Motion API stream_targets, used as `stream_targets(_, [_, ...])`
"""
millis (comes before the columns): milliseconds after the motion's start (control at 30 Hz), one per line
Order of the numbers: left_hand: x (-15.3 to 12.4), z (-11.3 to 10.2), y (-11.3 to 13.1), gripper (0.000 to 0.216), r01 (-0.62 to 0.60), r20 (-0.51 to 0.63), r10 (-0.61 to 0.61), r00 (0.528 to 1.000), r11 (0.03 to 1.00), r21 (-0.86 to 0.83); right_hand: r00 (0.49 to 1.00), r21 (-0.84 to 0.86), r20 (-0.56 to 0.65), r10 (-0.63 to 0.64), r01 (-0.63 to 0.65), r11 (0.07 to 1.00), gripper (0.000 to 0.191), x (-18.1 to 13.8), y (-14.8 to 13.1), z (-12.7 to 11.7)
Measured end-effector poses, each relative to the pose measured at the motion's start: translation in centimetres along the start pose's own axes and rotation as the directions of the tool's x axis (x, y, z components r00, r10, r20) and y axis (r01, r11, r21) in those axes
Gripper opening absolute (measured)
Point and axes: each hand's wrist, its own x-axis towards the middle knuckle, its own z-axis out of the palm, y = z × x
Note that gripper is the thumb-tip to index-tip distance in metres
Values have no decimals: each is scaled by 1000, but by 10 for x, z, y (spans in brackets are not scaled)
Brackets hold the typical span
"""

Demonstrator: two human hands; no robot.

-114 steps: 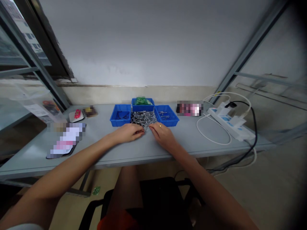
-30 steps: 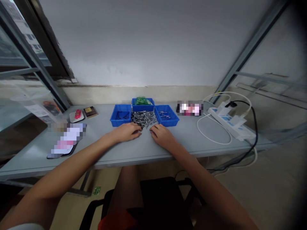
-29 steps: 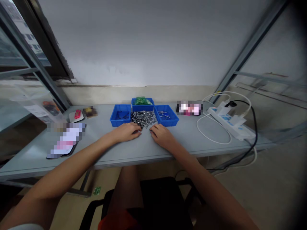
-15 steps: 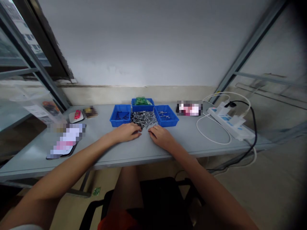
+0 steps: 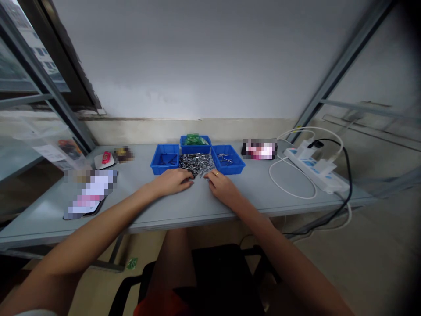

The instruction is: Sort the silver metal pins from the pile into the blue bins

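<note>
A heap of small silvery metal pins (image 5: 196,162) lies on the grey table (image 5: 230,202) between three blue bins. My left hand (image 5: 173,181) rests at the heap's near left edge, fingers curled together with the tips on the table. My right hand (image 5: 222,184), with a ring on one finger, lies at the heap's near right edge, its fingers bunched and touching the pins. What either hand pinches is too small to see. The left bin (image 5: 165,159) holds a few dark pieces, the right bin (image 5: 228,159) a few metal pins, and the back bin (image 5: 195,143) green parts.
A white power strip (image 5: 315,169) with white and black cables lies at the right. A blurred object (image 5: 259,150) sits behind the right bin. At the left are a small white dish (image 5: 104,160) and a blurred flat item (image 5: 88,195). Metal frame posts flank the table.
My right hand slid back a little from the heap and has come forward to its edge again. My left hand has stayed where it was.
</note>
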Motion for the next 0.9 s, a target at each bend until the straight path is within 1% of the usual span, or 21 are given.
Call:
stream_targets(100, [0, 1, 1, 27, 14, -30, -14, 999, 1000, -15, 1000, 38, -19, -25, 26, 999, 26, 1, -4, -4])
stream_targets(233, [1, 1, 2, 27, 8, -28, -9, 1000, 999, -42, 993, 96, -24, -117, 119, 988, 26, 2, -11, -7])
stream_targets(400, [1, -2, 6, 22, -83, 1, 83, 997, 995, -63, 985, 140, -18, -171, 172, 975, 27, 1, -13, -6])
stream_targets(500, [2, -2, 7, 21, -101, -17, 100, 995, 992, -78, 978, 126, 9, -208, 206, 970, 29, 0, -12, -6])
stream_targets(700, [2, -1, 9, 22, -140, -45, 136, 990, 986, -91, 969, 127, 26, -246, 241, 962, 31, 1, -14, -9])
stream_targets(900, [3, -2, 11, 22, -124, -21, 123, 992, 987, -101, 970, 131, 40, -239, 232, 964, 29, 1, -19, -14])
